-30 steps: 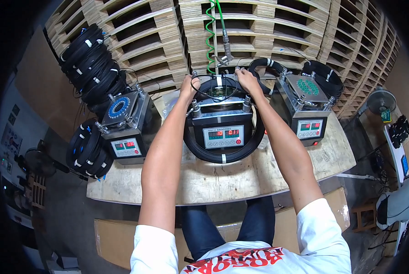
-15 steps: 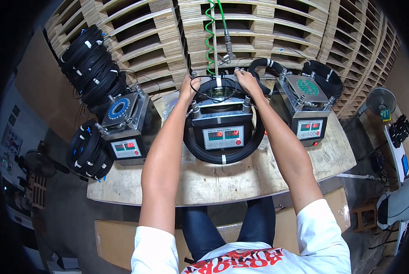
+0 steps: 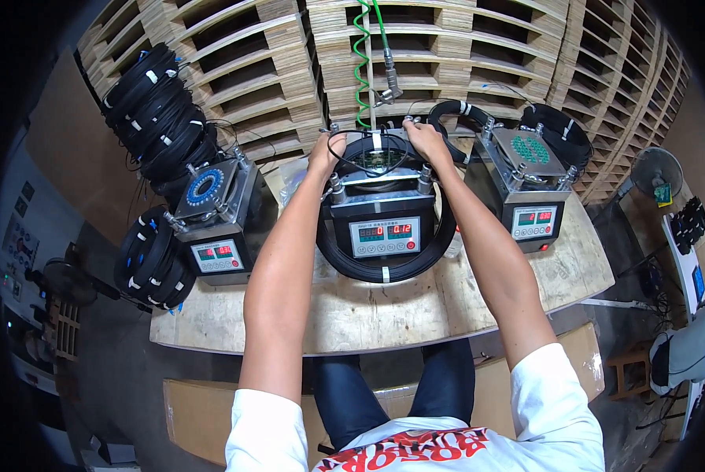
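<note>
At 12 o'clock, a round black coil (image 3: pixel 360 270) loops around a boxy metal machine (image 3: pixel 382 208). The left hand (image 3: pixel 326 151) curls at the machine's 11 o'clock corner, the right hand (image 3: pixel 426 140) at 1; I cannot tell whether they grip.

kinda scuffed pale wooden table (image 3: pixel 400 315), blue-ringed machine (image 3: pixel 219 224) sitting on it at left, middle machine (image 3: pixel 385 236) up on there too with a black cable coil (image 3: pixel 352 266) looped round it, green-dotted machine (image 3: pixel 525 189) rounding out the row at right

Shiny metal posts (image 3: pixel 426 179), rough wooden pallets (image 3: pixel 288 38)
</note>
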The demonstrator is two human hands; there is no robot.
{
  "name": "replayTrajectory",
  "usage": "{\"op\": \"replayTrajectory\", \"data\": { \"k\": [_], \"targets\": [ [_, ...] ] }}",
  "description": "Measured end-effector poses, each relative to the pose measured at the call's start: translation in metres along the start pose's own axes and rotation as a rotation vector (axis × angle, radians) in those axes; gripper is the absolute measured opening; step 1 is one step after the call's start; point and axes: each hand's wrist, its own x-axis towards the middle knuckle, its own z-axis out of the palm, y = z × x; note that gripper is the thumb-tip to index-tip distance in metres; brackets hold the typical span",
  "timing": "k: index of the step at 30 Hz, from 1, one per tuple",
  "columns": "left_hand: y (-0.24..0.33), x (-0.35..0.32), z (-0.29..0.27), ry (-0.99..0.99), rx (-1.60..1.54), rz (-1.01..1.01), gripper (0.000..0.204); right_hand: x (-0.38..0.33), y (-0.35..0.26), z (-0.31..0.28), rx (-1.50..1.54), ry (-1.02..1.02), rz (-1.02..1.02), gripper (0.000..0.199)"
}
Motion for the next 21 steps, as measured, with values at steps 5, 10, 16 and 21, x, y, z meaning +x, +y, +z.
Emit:
{"op": "replayTrajectory", "data": {
  "k": [5,10,16,21],
  "targets": [
    [0.013,-0.007,0.002,0.022,0.036,0.025,0.059,0.006,0.004,0.003,0.030,0.067,-0.017,0.062],
    [0.031,-0.024,0.017,0.035,0.004,0.158,0.058,0.010,0.021,-0.002,0.028,0.092,-0.012,0.062],
    [0.030,-0.016,0.004,0.058,-0.074,0.050,0.062,0.004,0.005,0.004,-0.013,0.080,-0.007,0.064],
    [0.031,-0.016,0.018,0.116,0.014,-0.094,0.071,0.005,0.012,0.001,-0.001,0.062,-0.038,0.064]
  ]
}}
